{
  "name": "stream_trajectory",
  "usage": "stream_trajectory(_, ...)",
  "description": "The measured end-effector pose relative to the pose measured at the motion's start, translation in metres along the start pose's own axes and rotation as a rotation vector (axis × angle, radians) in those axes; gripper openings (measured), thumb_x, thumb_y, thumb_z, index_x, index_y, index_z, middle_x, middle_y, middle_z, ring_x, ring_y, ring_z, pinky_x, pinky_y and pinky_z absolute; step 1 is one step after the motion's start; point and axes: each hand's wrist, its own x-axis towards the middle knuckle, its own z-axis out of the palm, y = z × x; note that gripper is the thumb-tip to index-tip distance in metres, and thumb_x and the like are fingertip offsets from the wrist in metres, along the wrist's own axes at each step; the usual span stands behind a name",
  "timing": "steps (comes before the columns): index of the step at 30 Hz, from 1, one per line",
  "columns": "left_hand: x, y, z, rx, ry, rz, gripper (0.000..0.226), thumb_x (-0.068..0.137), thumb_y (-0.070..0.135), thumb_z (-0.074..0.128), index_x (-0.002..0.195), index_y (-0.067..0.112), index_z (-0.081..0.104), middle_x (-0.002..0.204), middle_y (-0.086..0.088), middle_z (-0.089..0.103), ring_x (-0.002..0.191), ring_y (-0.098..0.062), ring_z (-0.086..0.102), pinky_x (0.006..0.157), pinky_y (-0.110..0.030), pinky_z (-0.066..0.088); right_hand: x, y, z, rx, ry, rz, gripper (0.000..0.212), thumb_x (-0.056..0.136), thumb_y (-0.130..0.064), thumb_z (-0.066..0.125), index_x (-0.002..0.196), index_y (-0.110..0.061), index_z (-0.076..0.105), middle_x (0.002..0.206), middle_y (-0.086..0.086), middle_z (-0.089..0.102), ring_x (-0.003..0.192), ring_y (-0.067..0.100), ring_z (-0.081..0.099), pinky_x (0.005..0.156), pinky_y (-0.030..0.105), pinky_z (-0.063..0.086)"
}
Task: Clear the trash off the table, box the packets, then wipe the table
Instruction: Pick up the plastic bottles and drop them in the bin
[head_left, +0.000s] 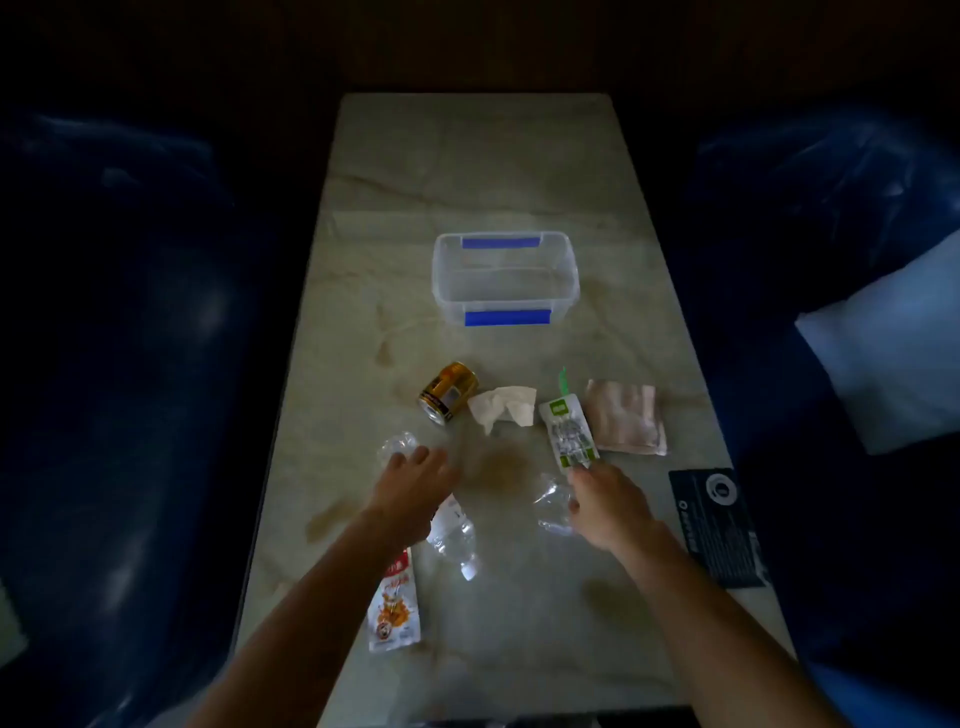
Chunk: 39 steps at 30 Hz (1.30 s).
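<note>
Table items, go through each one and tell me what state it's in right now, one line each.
Clear box: open, no lid, empty.
Can: lying on its side.
Tissue: crumpled.
Plastic bottle: on its side, squashed.
Green packet: flat, right hand touching its near end.
Pink packet: flat.
Red packet: flat.
Left hand: open, reaching for crumpled clear plastic.

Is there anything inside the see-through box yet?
No, the clear box with blue clips sits empty on the table, while the packets, like the green packet, lie outside it.
</note>
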Motion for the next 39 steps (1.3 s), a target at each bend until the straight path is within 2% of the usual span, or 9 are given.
stream_trajectory(2, 0.011, -0.002, 0.0, 0.06, -0.041, 0.035, 0.078, 0.077, 0.018, 0.075, 0.144, 0.024, 0.035, 0.147, -0.008, 0.035, 0.135, -0.028, 0.034, 0.111, -0.049, 0.031, 0.009, 0.0, 0.001, 0.013, -0.016, 0.036, 0.046, 0.095, -0.025, 0.057, 0.139, -0.016, 0.046, 0.137, 0.011, 0.052, 0.12, 0.03, 0.052, 0.092, 0.04, 0.052)
stream_trajectory(5, 0.024, -0.002, 0.006, 0.115, -0.085, 0.08, 0.08, 0.076, 0.022, 0.078, 0.144, 0.026, 0.035, 0.148, -0.008, 0.036, 0.138, -0.029, 0.031, 0.115, -0.055, 0.022, 0.019, 0.0, 0.006, 0.001, -0.071, 0.064, 0.055, 0.093, -0.026, 0.06, 0.143, -0.017, 0.04, 0.145, 0.012, 0.044, 0.124, 0.032, 0.047, 0.095, 0.041, 0.048)
stream_trajectory(12, 0.038, -0.003, 0.02, 0.193, -0.172, 0.13, 0.081, 0.079, 0.028, 0.075, 0.147, 0.027, 0.031, 0.153, -0.009, 0.031, 0.142, -0.03, 0.028, 0.117, -0.061, 0.015, 0.038, 0.007, 0.022, 0.03, -0.151, 0.077, 0.069, 0.089, -0.03, 0.066, 0.147, -0.016, 0.033, 0.147, 0.014, 0.042, 0.126, 0.035, 0.047, 0.098, 0.042, 0.049)
stream_trajectory(19, 0.042, -0.011, 0.029, 0.139, -0.188, 0.114, 0.077, 0.079, 0.031, 0.074, 0.144, 0.029, 0.034, 0.149, -0.004, 0.04, 0.14, -0.027, 0.033, 0.115, -0.06, 0.013, 0.049, 0.01, 0.037, 0.083, -0.143, 0.097, 0.069, 0.089, -0.034, 0.067, 0.146, -0.015, 0.033, 0.142, 0.015, 0.047, 0.126, 0.033, 0.051, 0.097, 0.043, 0.051)
stream_trajectory(25, 0.041, -0.013, 0.028, 0.098, -0.16, 0.112, 0.074, 0.077, 0.036, 0.075, 0.142, 0.029, 0.039, 0.143, -0.003, 0.047, 0.135, -0.026, 0.041, 0.115, -0.056, 0.018, 0.049, 0.009, 0.043, 0.129, -0.102, 0.106, 0.063, 0.092, -0.03, 0.064, 0.146, -0.013, 0.037, 0.139, 0.014, 0.05, 0.125, 0.032, 0.053, 0.097, 0.039, 0.05)
stream_trajectory(31, 0.042, -0.009, 0.02, 0.011, -0.145, 0.069, 0.08, 0.073, 0.042, 0.076, 0.142, 0.031, 0.037, 0.139, -0.003, 0.05, 0.131, -0.025, 0.044, 0.114, -0.055, 0.026, 0.043, 0.012, 0.032, 0.164, -0.087, 0.131, 0.045, 0.089, -0.026, 0.068, 0.128, -0.007, 0.055, 0.132, 0.016, 0.054, 0.116, 0.033, 0.059, 0.093, 0.037, 0.052)
stream_trajectory(35, 0.04, 0.001, 0.007, -0.035, -0.145, 0.066, 0.081, 0.075, 0.046, 0.074, 0.144, 0.03, 0.034, 0.142, -0.003, 0.048, 0.132, -0.026, 0.043, 0.114, -0.053, 0.027, 0.033, 0.02, 0.022, 0.176, -0.05, 0.15, 0.047, 0.086, -0.02, 0.071, 0.129, -0.008, 0.057, 0.131, 0.014, 0.054, 0.114, 0.032, 0.061, 0.092, 0.036, 0.053)
stream_trajectory(39, 0.039, 0.015, -0.004, 0.0, -0.128, 0.094, 0.079, 0.076, 0.049, 0.072, 0.143, 0.03, 0.035, 0.139, -0.004, 0.049, 0.128, -0.026, 0.046, 0.11, -0.049, 0.032, 0.019, 0.032, 0.013, 0.167, -0.047, 0.179, 0.049, 0.083, -0.026, 0.074, 0.126, -0.009, 0.058, 0.126, 0.014, 0.054, 0.113, 0.033, 0.061, 0.093, 0.037, 0.051)
